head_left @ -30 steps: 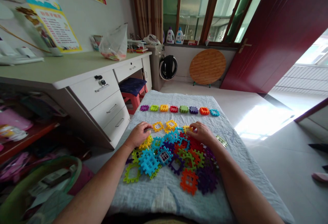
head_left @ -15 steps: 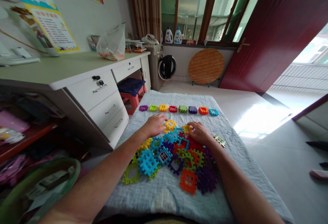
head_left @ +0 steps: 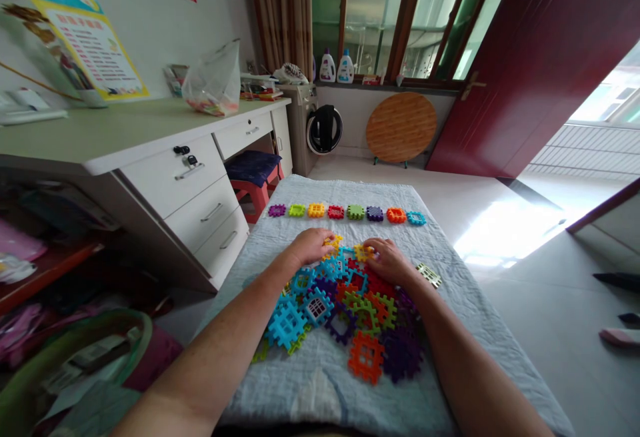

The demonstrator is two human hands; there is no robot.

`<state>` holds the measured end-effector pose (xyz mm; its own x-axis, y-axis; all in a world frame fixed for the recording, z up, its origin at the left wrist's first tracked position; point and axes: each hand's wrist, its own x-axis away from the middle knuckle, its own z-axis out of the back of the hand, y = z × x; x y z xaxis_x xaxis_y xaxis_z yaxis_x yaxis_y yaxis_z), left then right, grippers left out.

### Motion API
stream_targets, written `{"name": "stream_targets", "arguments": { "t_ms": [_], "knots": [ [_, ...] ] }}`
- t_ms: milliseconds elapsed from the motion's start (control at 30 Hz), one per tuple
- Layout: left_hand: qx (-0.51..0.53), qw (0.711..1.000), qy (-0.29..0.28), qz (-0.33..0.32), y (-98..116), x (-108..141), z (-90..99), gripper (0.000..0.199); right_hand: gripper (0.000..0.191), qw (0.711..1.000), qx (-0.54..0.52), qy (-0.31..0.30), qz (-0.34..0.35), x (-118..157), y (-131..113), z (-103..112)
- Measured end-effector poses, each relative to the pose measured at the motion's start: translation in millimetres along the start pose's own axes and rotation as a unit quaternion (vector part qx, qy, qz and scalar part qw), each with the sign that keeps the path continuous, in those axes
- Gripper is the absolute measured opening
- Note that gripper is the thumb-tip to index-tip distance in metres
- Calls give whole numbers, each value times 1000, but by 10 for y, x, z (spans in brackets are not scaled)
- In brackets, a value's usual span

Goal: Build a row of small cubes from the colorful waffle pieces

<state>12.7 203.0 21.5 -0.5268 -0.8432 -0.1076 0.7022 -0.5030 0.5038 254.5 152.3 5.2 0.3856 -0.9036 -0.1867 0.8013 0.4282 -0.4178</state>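
Observation:
Several colourful interlocking plastic pieces lie in a heap on the cloth-covered table (head_left: 320, 384), among them a blue piece (head_left: 287, 322), an orange piece (head_left: 366, 357) and a dark purple piece (head_left: 400, 354). At the heap's far left edge my left hand (head_left: 314, 246) has its fingers closed on a yellow piece (head_left: 334, 245). My right hand (head_left: 387, 258) is closed at the far right edge, fingertips on another yellow piece (head_left: 362, 252). Beyond both hands runs a row of small blocks, from a purple one (head_left: 277, 210) to a light blue one (head_left: 416, 218).
A pale green piece (head_left: 429, 275) lies alone right of my right wrist. Left of the table are a white desk (head_left: 200, 200) and a stool with a dark cushion (head_left: 253, 166). A green-rimmed basket (head_left: 145, 337) sits at the lower left.
My left hand has moved right over the yellow piece and now covers part of it. My right hand has barely moved. The view has shifted slightly.

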Motion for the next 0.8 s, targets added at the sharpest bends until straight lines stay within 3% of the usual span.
{"name": "stream_targets", "arguments": {
  "t_ms": [233, 400, 567, 800],
  "knots": [
    [23, 998, 59, 20, 62, 124, 99, 19, 30, 1000, 0, 0, 4, 4, 39, -29],
    [79, 989, 114, 42, -8, 158, 126, 14, 31, 1000, 0, 8, 4, 7, 43, -35],
    [218, 966, 137, 37, -97, 130, 50, 36, 34, 1000, -11, 17, -2, 8, 49, -44],
    [376, 911, 168, 8, 36, 134, 98, 36, 38, 998, -31, 49, -11, 2, 87, -95]
  ]
}}
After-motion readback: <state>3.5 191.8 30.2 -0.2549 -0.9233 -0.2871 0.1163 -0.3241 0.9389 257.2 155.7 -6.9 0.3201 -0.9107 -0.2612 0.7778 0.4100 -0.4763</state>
